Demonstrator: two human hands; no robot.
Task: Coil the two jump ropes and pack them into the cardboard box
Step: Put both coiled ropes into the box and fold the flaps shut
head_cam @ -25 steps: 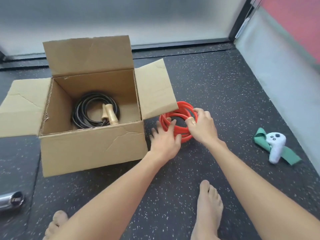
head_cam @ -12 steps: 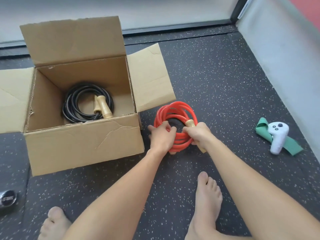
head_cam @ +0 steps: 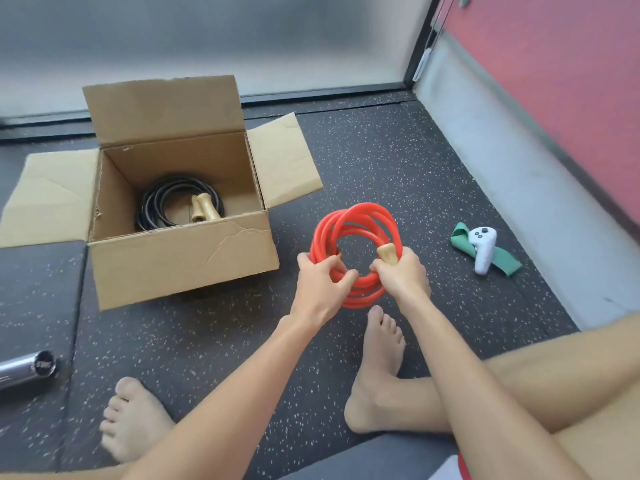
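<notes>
The coiled red jump rope is lifted off the floor, right of the cardboard box. My left hand grips the coil's left side. My right hand grips the right side together with a wooden handle. The second handle is mostly hidden behind my left fingers. Inside the open box lies the coiled black jump rope with its two wooden handles on top.
The box's flaps stand open to the back, left and right. A white controller lies on a green band at the right, near the wall. A chrome bar end is at the left edge. My bare feet rest on the speckled floor.
Both hands closed round the red coil on the floor and raised it off the mat, tilting it upright. The view shifted so the box sits farther left and lower.
</notes>
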